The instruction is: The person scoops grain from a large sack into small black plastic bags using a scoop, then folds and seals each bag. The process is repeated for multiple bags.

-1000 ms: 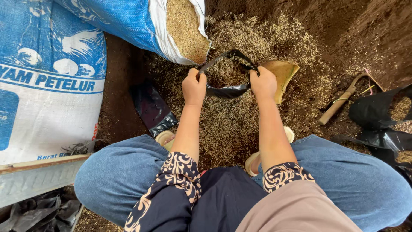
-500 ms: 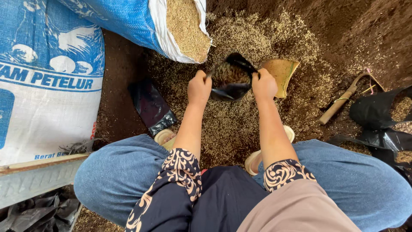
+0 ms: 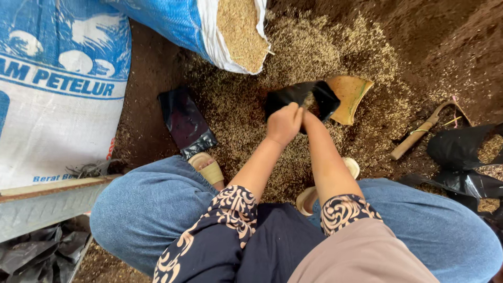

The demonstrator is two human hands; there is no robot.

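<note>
Head view shows both hands pressed together over a small black plastic bag point(image 3: 301, 97), the left hand point(image 3: 283, 123) in a closed grip on its mouth and the right hand point(image 3: 309, 118) mostly hidden behind it, its grip on the bag likely but not clear. Husk seems already inside; the bag's mouth looks gathered, not yet tied. Just beyond lies a yellow scoop point(image 3: 350, 95); farther up-left an open blue-and-white sack point(image 3: 209, 26) of husk, and far left a larger white sack point(image 3: 57, 105) with blue print.
</note>
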